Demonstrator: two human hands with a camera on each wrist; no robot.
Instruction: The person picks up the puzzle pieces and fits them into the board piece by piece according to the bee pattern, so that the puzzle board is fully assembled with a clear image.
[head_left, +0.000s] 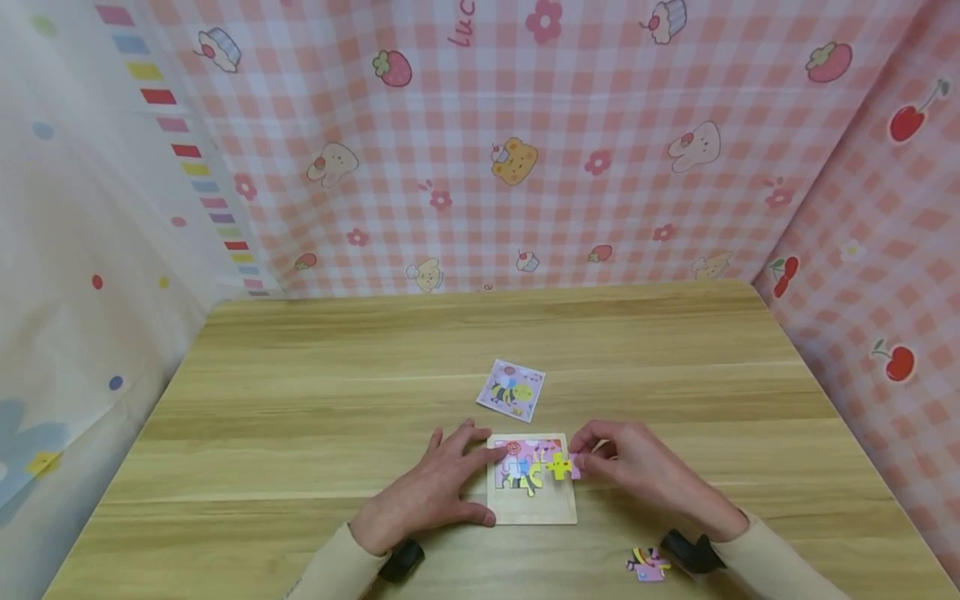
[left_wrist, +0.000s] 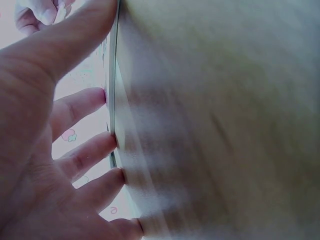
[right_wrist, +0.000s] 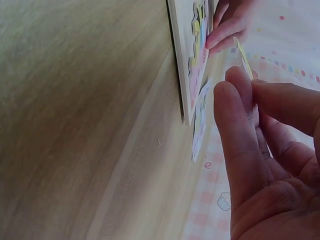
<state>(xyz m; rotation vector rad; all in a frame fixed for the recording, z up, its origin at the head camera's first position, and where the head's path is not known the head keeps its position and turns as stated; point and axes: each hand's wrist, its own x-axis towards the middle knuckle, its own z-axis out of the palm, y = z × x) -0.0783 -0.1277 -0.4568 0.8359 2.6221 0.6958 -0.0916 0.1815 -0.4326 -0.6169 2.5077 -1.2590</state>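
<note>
A square wooden puzzle board (head_left: 532, 510) lies on the table, its upper part filled with joined pieces of a bee picture. My left hand (head_left: 438, 483) rests at the board's left side with fingers spread, the index fingertip over the pieces and the thumb at the lower left corner. Between thumb and fingers, my right hand (head_left: 637, 462) pinches a yellow and pink puzzle piece (head_left: 559, 467) over the board's right side. The right wrist view shows this piece (right_wrist: 243, 59) edge-on, raised above the board.
Behind the board lies a printed bee picture card (head_left: 512, 390). Loose puzzle pieces (head_left: 648, 565) sit near the front, beside the right wrist's black strap (head_left: 692, 552). Patterned cloth (head_left: 480, 167) hangs along the table's back and sides.
</note>
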